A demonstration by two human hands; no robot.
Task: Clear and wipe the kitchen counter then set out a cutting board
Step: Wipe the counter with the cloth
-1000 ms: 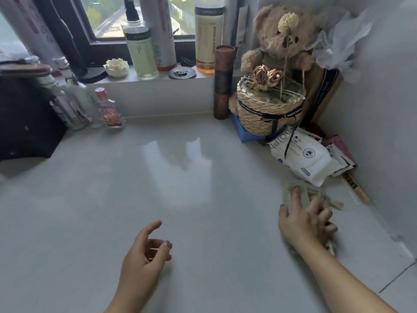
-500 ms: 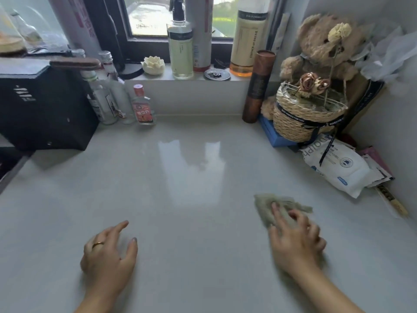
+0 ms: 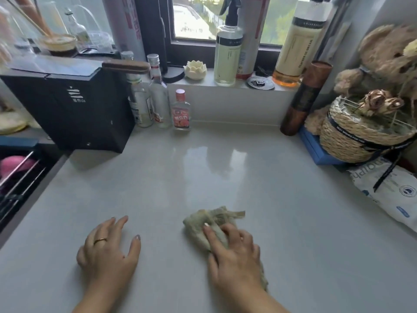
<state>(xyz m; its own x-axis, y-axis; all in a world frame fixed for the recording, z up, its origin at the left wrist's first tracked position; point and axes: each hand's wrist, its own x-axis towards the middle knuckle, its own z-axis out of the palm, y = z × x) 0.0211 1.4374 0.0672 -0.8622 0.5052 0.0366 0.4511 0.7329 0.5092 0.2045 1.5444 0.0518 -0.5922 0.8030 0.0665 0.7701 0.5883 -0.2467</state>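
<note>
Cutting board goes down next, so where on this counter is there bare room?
Bare: the middle of the counter, between black box and woven basket. Crowded: bottles at the back, wipes pack at right; up front, left hand and right hand pressing the cloth.

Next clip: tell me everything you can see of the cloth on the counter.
The cloth is a pale greenish-beige rag, thin and soft-looking, crumpled into a bunch with a frayed strip sticking out on the right. It lies on the glossy grey counter, pressed down by the right hand, which covers its near part.
</note>
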